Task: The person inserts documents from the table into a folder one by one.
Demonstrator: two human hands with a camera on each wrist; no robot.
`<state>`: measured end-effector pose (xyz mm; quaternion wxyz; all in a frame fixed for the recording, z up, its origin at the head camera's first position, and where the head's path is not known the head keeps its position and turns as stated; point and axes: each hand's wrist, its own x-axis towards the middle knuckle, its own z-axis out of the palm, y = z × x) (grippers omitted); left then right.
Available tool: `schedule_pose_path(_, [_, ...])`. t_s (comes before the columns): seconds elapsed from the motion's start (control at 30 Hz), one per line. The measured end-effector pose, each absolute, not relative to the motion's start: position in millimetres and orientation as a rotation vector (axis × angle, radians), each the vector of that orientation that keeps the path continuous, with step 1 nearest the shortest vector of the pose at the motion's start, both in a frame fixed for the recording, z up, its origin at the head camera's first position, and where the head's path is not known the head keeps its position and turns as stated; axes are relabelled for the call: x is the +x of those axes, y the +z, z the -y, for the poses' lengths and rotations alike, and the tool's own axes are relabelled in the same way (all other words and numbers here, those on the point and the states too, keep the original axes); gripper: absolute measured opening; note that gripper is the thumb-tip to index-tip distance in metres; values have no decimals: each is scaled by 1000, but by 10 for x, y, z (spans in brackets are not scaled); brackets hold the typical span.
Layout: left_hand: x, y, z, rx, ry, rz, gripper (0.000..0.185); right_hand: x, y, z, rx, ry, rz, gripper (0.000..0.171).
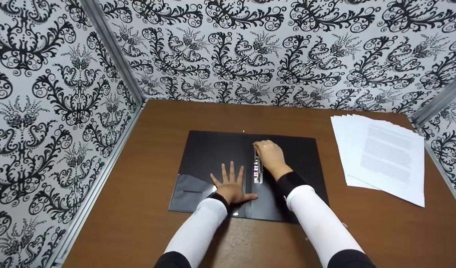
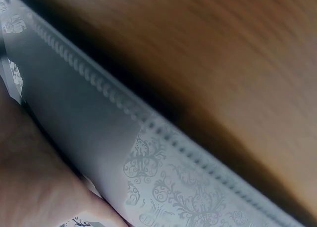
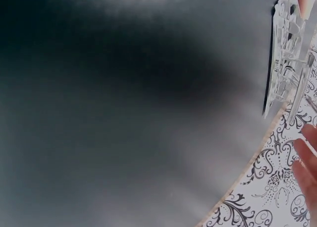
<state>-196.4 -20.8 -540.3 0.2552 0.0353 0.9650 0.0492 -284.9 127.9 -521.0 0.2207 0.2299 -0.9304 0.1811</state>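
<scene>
A black binder [image 1: 283, 204] lies spread flat on the table, a clear pocket [image 1: 188, 195] on its left cover. My left hand [image 1: 231, 190] rests palm down on that cover with fingers spread, its thumb reaching across the spine. Beside the spine runs a silver metal clip [image 1: 256, 173], whose upper end my right hand [image 1: 270, 152] pinches between thumb and fingers. The right wrist view shows the raised metal parts of this clip [image 3: 285, 64] from the side. In the left wrist view, part of my hand [image 2: 39, 177] lies against the binder's shiny stitched edge [image 2: 163, 133].
A fanned stack of white sheets [image 1: 388, 160], the top one printed, lies on the right of the brown table [image 1: 153, 126]. Patterned black-and-white walls [image 1: 250, 56] stand behind and on both sides, with metal rails [image 1: 112, 44] at the corners.
</scene>
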Motion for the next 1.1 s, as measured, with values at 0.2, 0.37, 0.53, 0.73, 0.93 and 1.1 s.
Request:
schedule_pose_path(0.2, [-1988,-5444,220,91,124,-2608,116,-2855,-5183,-1222,525,577,2760,22])
schedule_pose_path(0.37, [-1952,-5378,215,101,125,-2624,113,-2849,-5168,-1201,452,565,2884,28])
schedule_pose_path(0.53, [-1912,-5306,204,118,122,-2642,113,-2854,-5177,-1205,431,541,2978,35])
schedule_pose_path(0.73, [-1960,-5338,207,105,123,-2627,114,-2885,-5194,-1178,433,524,3038,41])
schedule_pose_path(0.93, [-1987,-5401,208,103,128,-2613,115,-2894,-5237,-1183,387,505,3146,46])
schedule_pose_path(1.1, [-1953,-5358,208,98,158,-2612,112,-2893,-5258,-1189,383,536,3171,48])
